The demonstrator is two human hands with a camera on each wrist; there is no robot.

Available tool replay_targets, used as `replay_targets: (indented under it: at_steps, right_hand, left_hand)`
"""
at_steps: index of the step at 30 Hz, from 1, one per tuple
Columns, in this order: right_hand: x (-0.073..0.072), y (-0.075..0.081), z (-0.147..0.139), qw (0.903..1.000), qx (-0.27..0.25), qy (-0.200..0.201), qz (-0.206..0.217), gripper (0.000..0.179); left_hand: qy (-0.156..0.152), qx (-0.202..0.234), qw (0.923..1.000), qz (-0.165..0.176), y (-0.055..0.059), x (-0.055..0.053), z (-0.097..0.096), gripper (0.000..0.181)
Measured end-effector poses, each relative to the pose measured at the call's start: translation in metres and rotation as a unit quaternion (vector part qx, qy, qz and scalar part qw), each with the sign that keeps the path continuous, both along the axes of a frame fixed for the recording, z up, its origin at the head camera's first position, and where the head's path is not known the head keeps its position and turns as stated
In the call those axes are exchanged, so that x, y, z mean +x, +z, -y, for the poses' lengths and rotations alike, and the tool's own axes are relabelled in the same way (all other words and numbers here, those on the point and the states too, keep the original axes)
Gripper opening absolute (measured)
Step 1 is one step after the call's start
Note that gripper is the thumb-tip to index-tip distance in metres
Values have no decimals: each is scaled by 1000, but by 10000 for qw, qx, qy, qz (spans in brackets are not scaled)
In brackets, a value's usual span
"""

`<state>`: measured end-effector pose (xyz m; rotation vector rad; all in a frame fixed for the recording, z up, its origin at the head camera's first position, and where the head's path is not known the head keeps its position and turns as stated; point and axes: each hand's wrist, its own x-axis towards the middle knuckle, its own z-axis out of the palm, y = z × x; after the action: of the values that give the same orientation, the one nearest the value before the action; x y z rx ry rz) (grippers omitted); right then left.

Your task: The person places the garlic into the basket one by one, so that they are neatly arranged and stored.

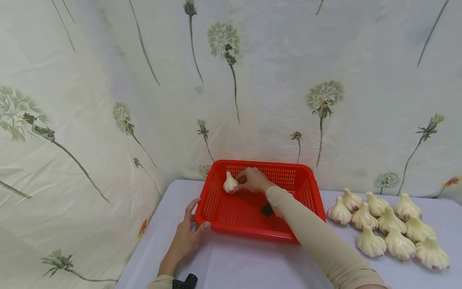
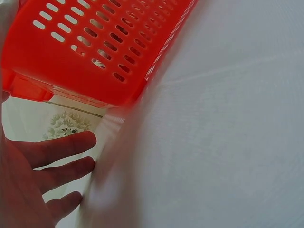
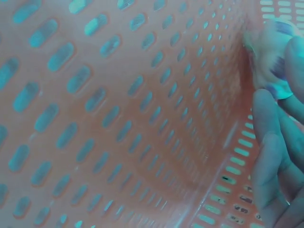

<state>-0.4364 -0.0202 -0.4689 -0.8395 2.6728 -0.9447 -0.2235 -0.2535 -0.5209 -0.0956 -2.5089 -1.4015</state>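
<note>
In the head view a red perforated plastic basket (image 1: 252, 237) stands on the table. My right hand (image 1: 254, 180) reaches into it and holds a white garlic bulb (image 1: 230, 184), stem up, near the back left corner. The right wrist view shows the fingertips (image 3: 266, 102) against the purple-streaked bulb (image 3: 273, 59), close to the basket's wall (image 3: 118, 104). My left hand (image 1: 188, 233) is at the basket's front left corner, thumb and forefinger at the rim. In the left wrist view its other fingers (image 2: 66, 147) extend beside the basket (image 2: 71, 61).
Several garlic bulbs (image 1: 390, 224) lie grouped on the white-covered table (image 1: 238, 269), right of the basket. A curtain (image 1: 260, 80) printed with dandelions hangs behind the table and along its left side. A black wrist device (image 1: 185, 281) is on the left wrist.
</note>
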Motion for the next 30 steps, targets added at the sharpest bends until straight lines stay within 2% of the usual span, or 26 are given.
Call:
replay_targets:
  at_steps: [5,12,16,22,27,30]
  right_hand:
    - [1,7,-4,9999,76,-13,87,41]
    - [0,23,-15,9989,302,71,-354,52]
    - [-1,35,-31,9977,428,77,-520,53]
    - [3,69,-71,9946,666,184,-770,54]
    - [13,105,-109,9922,813,213,-926,54]
    - [20,119,-132,9884,1007,139,-1129,53]
  left_hand:
    - [5,-3,10000,-7,1,-1,-2,73]
    - [58,-149,9997,-178,0,0,-3,73]
    - [78,-102,9998,-124,1,1,-3,73]
    - [137,-122,9998,68,1,2,-7,73]
    - [220,-281,9994,41,2,5,-7,73]
    - [280,-380,9989,77,2,6,-6,73]
